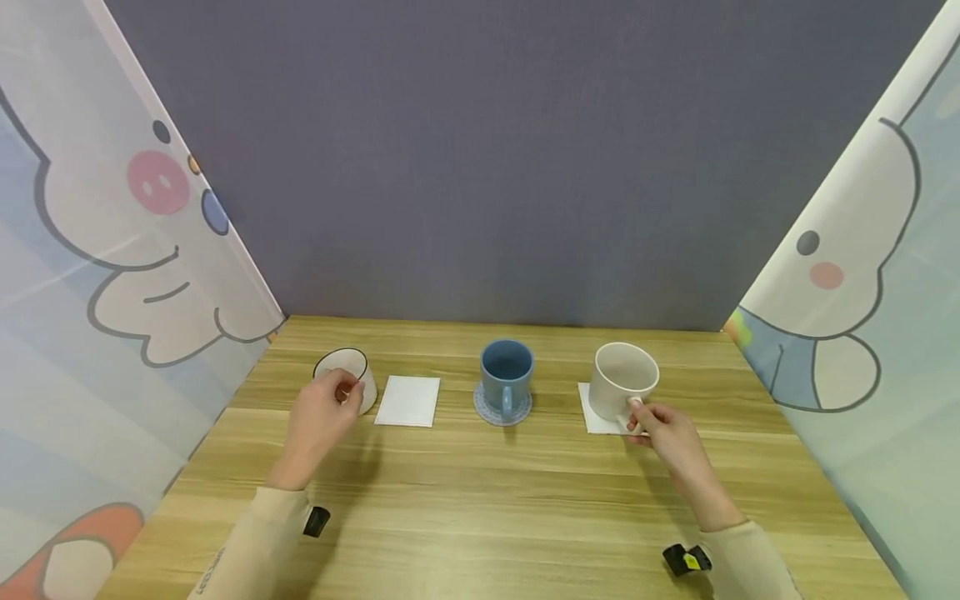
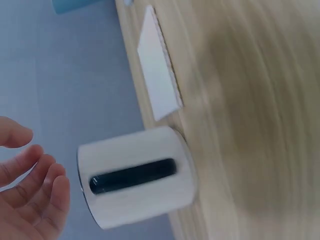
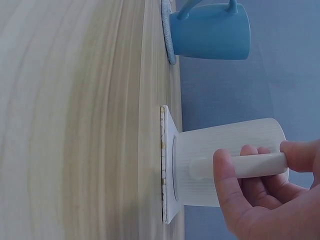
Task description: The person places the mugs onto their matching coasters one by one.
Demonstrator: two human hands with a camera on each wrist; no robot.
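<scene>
A white mug with a dark rim and black handle [image 2: 135, 176] stands on the table at the left. My left hand [image 1: 318, 423] is close by its near side, fingers loosely bent; in the left wrist view a gap shows between the fingers [image 2: 37, 177] and the mug. On the right, a white ribbed mug [image 1: 611, 398] sits upright on a white square coaster [image 3: 171, 150]. Its handle [image 3: 257, 165] is held between the thumb and fingers of my right hand [image 1: 672, 442]. The fingers behind the handle are partly hidden.
Beside the black-handled mug lies another white square coaster [image 1: 408, 401]. A blue mug [image 1: 507, 375] stands on a round lacy coaster [image 1: 487, 410] between the two white mugs. A grey panel [image 1: 480, 167] rises behind the wooden table [image 1: 465, 517], with printed cloths [image 1: 82, 275] at both sides.
</scene>
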